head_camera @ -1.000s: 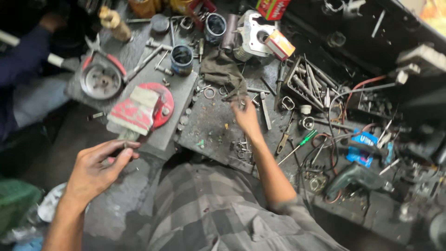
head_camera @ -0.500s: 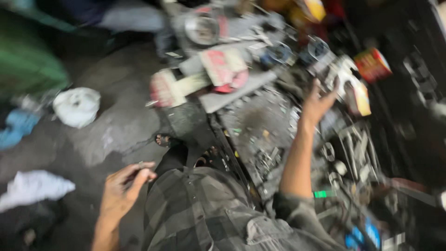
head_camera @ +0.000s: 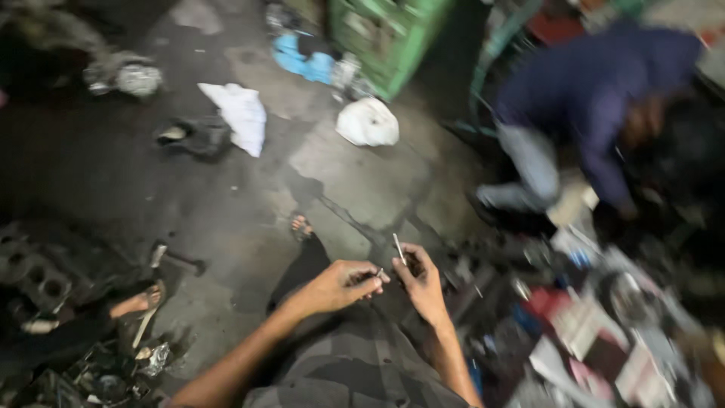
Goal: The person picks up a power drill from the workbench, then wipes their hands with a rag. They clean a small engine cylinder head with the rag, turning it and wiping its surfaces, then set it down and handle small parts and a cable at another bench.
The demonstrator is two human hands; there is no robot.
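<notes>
My left hand point(head_camera: 341, 285) and my right hand point(head_camera: 420, 281) meet in front of me, above my grey checked lap. The left fingers pinch a small dark part point(head_camera: 375, 275), too blurred to name. Between thumb and fingers, the right hand holds a thin light metal pin point(head_camera: 398, 248) that points upward. The two hands nearly touch at the fingertips.
The concrete floor point(head_camera: 226, 196) is littered with a white rag point(head_camera: 243, 113), a white bag point(head_camera: 368, 122), blue scraps point(head_camera: 302, 62) and a hammer point(head_camera: 175, 259). A green crate point(head_camera: 385, 34) stands at the back. A person in blue point(head_camera: 596, 113) bends over the cluttered bench point(head_camera: 596, 317) at right.
The view swung left, away from the bench to the floor. My right hand came back from the bench and my left rose, so both now meet before me.
</notes>
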